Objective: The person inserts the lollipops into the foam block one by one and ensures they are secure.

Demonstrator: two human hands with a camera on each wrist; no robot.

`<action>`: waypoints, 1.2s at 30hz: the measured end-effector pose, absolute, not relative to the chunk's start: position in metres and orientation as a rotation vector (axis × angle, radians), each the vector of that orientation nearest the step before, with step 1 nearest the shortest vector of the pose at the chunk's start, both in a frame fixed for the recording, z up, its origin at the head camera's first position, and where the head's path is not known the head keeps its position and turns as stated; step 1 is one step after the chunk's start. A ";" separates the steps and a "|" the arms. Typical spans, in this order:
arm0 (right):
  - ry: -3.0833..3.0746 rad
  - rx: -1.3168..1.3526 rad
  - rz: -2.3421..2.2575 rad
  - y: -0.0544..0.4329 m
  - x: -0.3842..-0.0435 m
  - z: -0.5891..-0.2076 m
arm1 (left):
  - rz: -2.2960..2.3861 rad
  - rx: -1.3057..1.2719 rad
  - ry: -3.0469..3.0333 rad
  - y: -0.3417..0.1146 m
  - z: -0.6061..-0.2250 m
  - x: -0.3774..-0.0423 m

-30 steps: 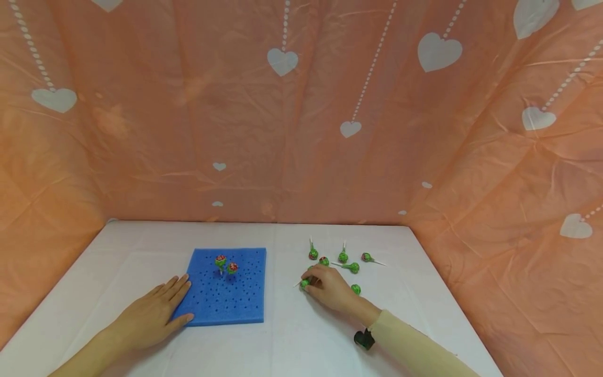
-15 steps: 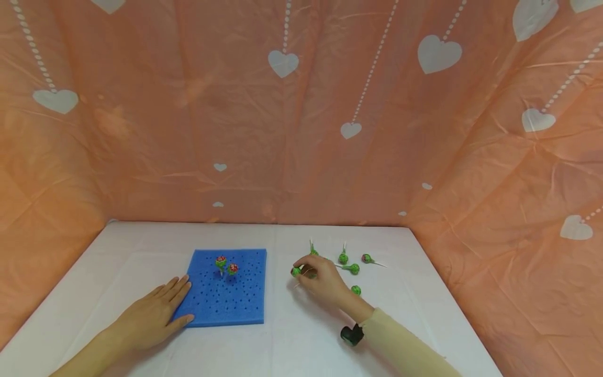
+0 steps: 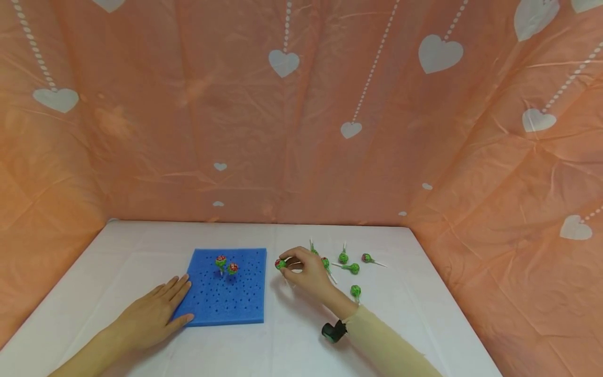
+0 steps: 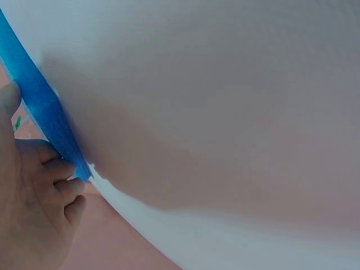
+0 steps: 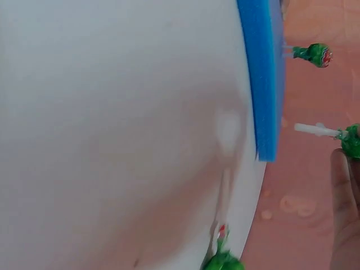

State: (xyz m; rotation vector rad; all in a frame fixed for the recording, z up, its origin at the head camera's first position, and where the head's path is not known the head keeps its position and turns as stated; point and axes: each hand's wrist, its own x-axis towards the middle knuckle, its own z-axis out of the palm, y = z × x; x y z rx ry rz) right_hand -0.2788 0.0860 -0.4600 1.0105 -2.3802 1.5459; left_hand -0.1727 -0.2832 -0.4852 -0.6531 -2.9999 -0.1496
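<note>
A blue foam board (image 3: 226,306) dotted with small holes lies on the white table. Two lollipops (image 3: 221,261) in green-and-red wrappers stand in it, sticks down. My left hand (image 3: 146,317) rests on the board's left edge, its fingers straight; the left wrist view shows its fingertips (image 4: 67,169) at the foam's side. Between thumb and fingers, my right hand (image 3: 308,272) pinches a lollipop (image 3: 280,264) by its wrapped head, just right of the board. In the right wrist view the held lollipop's white stick (image 5: 315,130) points away from the fingers toward the table.
Several loose lollipops (image 3: 354,268) lie on the table behind and to the right of the right hand. One lollipop (image 3: 355,291) is nearer the right forearm. A black wrist camera (image 3: 333,332) hangs below the right wrist. Orange cloth (image 3: 301,173) with hearts encloses the table's back and sides.
My right hand has picked a lollipop from the loose group and carried it left and up toward the foam board, uncovering other lollipops. The left hand has stayed in place.
</note>
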 end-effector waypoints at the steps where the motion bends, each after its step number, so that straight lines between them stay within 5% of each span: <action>1: -2.372 1.011 1.554 0.083 -0.279 -0.460 | -0.147 -0.652 -3.001 -0.283 -0.485 -0.173; 36: -2.237 0.939 1.836 0.019 -0.284 -0.466 | -0.168 -0.647 -3.000 -0.279 -0.479 -0.169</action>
